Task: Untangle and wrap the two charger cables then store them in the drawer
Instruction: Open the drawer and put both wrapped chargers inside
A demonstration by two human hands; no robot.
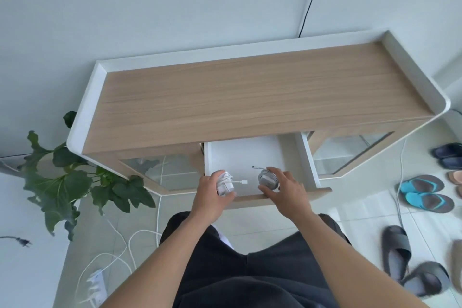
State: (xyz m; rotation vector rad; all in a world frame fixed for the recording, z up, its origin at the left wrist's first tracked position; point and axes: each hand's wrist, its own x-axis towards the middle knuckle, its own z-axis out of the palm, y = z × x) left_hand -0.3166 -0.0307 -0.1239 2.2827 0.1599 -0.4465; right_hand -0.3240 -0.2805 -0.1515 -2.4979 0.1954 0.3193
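The white drawer [250, 152] of the wooden cabinet [250, 92] stands pulled out below the top. My left hand [208, 196] grips a white charger with its cable wrapped around it [226, 184], held over the drawer's front left; a short connector end sticks out to the right. My right hand [285, 190] holds a grey wrapped charger cable [267, 179] over the drawer's front right, with its connector tip pointing up-left. The two bundles are apart from each other.
A green leafy plant [72, 177] stands left of the cabinet. A white power strip [96, 285] with white cords lies on the floor at lower left. Several sandals and slippers [425, 197] lie on the tiles at right. Glass cabinet doors flank the drawer.
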